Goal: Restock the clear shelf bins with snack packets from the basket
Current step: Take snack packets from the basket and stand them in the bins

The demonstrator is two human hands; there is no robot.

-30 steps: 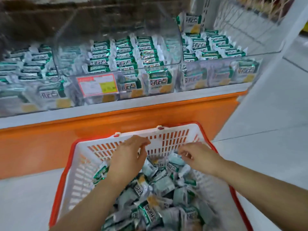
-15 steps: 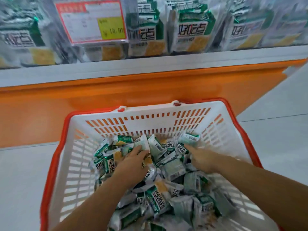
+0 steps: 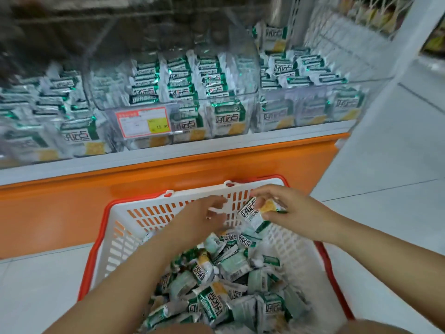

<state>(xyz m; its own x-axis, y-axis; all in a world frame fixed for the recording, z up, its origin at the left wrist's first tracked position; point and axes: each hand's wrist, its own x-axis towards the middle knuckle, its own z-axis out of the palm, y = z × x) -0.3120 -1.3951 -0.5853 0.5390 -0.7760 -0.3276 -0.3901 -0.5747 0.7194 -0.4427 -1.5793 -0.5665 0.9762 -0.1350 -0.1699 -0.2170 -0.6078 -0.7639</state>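
A white basket with an orange rim stands on the floor and holds a heap of green-and-white snack packets. Above its far wall, my right hand pinches one snack packet between thumb and fingers. My left hand hovers just to the left of it with curled fingers; the back of the hand hides what they enclose. Beyond the basket, the clear shelf bins hold upright rows of the same packets.
The bins sit on a white ledge over an orange shelf base. A red-framed price tag hangs on the middle bin's front. Pale floor tiles stretch to the right, with a wire rack behind.
Both hands have risen out of the heap to the basket's far wall. The right hand now holds one packet. The view has tilted up, so the bins show again.
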